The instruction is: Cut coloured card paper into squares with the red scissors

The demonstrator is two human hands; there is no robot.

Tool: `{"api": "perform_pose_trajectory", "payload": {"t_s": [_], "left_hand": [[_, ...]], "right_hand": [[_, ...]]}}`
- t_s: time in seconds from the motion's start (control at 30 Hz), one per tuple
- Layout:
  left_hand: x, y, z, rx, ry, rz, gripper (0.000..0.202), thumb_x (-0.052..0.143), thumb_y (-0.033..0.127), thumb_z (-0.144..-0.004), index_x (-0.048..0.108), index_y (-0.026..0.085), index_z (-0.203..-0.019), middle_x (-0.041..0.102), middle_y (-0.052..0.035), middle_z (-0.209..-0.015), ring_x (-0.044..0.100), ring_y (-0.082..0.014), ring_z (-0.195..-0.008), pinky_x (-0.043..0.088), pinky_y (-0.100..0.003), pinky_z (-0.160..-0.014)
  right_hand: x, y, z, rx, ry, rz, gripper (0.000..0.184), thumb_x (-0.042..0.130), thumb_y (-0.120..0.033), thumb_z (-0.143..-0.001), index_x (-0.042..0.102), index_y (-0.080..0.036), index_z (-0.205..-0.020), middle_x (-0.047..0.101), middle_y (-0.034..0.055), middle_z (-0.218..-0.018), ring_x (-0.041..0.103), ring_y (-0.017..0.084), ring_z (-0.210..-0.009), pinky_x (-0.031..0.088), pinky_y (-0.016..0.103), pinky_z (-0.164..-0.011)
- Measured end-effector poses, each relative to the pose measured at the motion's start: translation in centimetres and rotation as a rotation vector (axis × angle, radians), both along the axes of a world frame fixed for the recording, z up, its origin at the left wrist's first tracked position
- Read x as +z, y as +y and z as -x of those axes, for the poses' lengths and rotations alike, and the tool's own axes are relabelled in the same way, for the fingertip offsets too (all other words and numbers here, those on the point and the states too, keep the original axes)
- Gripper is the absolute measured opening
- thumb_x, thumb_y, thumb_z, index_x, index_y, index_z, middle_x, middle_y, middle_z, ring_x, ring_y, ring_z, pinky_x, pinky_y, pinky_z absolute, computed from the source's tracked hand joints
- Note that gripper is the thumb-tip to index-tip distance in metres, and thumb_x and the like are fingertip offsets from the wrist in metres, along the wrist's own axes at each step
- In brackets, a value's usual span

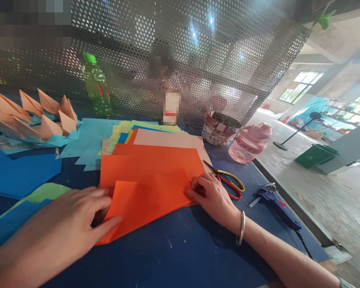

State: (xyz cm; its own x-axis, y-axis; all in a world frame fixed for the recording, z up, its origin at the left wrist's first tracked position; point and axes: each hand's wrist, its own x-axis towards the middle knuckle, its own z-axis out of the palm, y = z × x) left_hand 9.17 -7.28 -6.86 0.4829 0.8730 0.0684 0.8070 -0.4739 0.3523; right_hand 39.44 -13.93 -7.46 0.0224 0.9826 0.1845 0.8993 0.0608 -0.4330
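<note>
An orange sheet of paper (147,200), its near part bent up and over, lies in front of me on a stack of coloured sheets. My left hand (84,216) grips its left edge, thumb on the front and fingers behind. At the right edge, my right hand (208,194) pinches the same sheet between thumb and fingers. Beneath and behind it are more orange paper (156,154) and a pale pink sheet (168,139). Scissors (228,182) with red and yellow handles rest just beyond my right hand.
A glue gun (279,208) lies at the right, near the table edge. Farther back stand a pink bottle (250,144), a paper-covered tub (220,132) and a green bottle (97,88). Folded paper points (48,124) and blue sheets (21,172) occupy the left. A perforated metal panel (192,60) closes the back.
</note>
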Motion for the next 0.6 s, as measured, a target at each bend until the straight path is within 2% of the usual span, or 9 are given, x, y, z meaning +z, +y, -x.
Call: {"api": "perform_pose_trajectory", "payload": {"t_s": [0.07, 0.1, 0.17, 0.23, 0.37, 0.47, 0.6], "left_hand": [[0.0, 0.5, 0.5, -0.030, 0.141, -0.090, 0.026, 0.056, 0.049, -0.080, 0.065, 0.024, -0.079, 0.067, -0.0030, -0.080, 0.063, -0.0291, -0.076, 0.042, -0.038, -0.065], [-0.1, 0.8, 0.7, -0.021, 0.183, -0.163, 0.032, 0.054, 0.052, -0.081, 0.063, 0.023, -0.091, 0.068, -0.0047, -0.087, 0.065, -0.0303, -0.078, 0.043, -0.039, -0.065], [-0.1, 1.3, 0.9, 0.033, 0.196, -0.280, 0.046, 0.048, 0.059, -0.083, 0.055, 0.021, -0.109, 0.068, -0.0081, -0.100, 0.067, -0.0323, -0.080, 0.046, -0.040, -0.065], [0.0, 1.7, 0.9, 0.065, 0.166, -0.292, 0.055, 0.040, 0.063, -0.084, 0.048, 0.019, -0.117, 0.066, -0.0110, -0.106, 0.068, -0.0334, -0.081, 0.048, -0.041, -0.063], [0.5, 2.1, 0.5, 0.087, 0.049, -0.188, 0.074, 0.040, 0.069, -0.080, 0.040, 0.014, -0.130, 0.060, -0.0182, -0.125, 0.066, -0.0369, -0.101, 0.053, -0.044, -0.074], [1.1, 2.0, 0.1, 0.155, -0.099, -0.037, 0.077, 0.047, 0.069, -0.077, 0.035, 0.021, -0.136, 0.053, -0.0148, -0.138, 0.065, -0.0337, -0.105, 0.055, -0.042, -0.076], [1.6, 2.0, -0.5, 0.271, -0.477, 0.249, 0.074, 0.061, 0.060, -0.070, 0.038, 0.026, -0.133, 0.051, -0.0114, -0.142, 0.065, -0.0289, -0.107, 0.059, -0.038, -0.073]], "right_hand": [[0.0, 0.0, 0.0, -0.004, 0.000, -0.003, 0.019, 0.071, -0.033, -0.085, 0.058, -0.021, -0.078, 0.062, 0.0008, -0.083, 0.056, 0.019, -0.080, 0.042, 0.032, -0.075], [-0.1, -0.1, 0.0, -0.005, 0.002, -0.005, 0.018, 0.071, -0.034, -0.085, 0.059, -0.021, -0.081, 0.062, 0.0010, -0.084, 0.056, 0.020, -0.081, 0.042, 0.032, -0.076], [-0.1, -0.1, 0.0, -0.008, 0.003, -0.008, 0.018, 0.072, -0.034, -0.084, 0.060, -0.021, -0.085, 0.063, 0.0012, -0.085, 0.056, 0.020, -0.083, 0.042, 0.032, -0.076], [-0.1, -0.1, 0.0, -0.010, 0.003, -0.007, 0.018, 0.072, -0.035, -0.084, 0.060, -0.022, -0.085, 0.063, 0.0011, -0.085, 0.056, 0.021, -0.083, 0.042, 0.032, -0.075], [-0.2, -0.1, -0.1, -0.010, 0.007, -0.001, 0.016, 0.070, -0.035, -0.085, 0.061, -0.022, -0.085, 0.064, 0.0015, -0.087, 0.055, 0.021, -0.083, 0.042, 0.033, -0.074], [-0.4, 0.0, -0.1, -0.003, 0.008, 0.001, 0.016, 0.070, -0.035, -0.086, 0.061, -0.022, -0.086, 0.065, 0.0022, -0.089, 0.055, 0.022, -0.085, 0.042, 0.033, -0.075], [-0.5, 0.0, -0.1, 0.009, 0.014, -0.007, 0.014, 0.069, -0.034, -0.086, 0.061, -0.023, -0.086, 0.065, 0.0019, -0.088, 0.056, 0.022, -0.084, 0.042, 0.034, -0.075]]}}
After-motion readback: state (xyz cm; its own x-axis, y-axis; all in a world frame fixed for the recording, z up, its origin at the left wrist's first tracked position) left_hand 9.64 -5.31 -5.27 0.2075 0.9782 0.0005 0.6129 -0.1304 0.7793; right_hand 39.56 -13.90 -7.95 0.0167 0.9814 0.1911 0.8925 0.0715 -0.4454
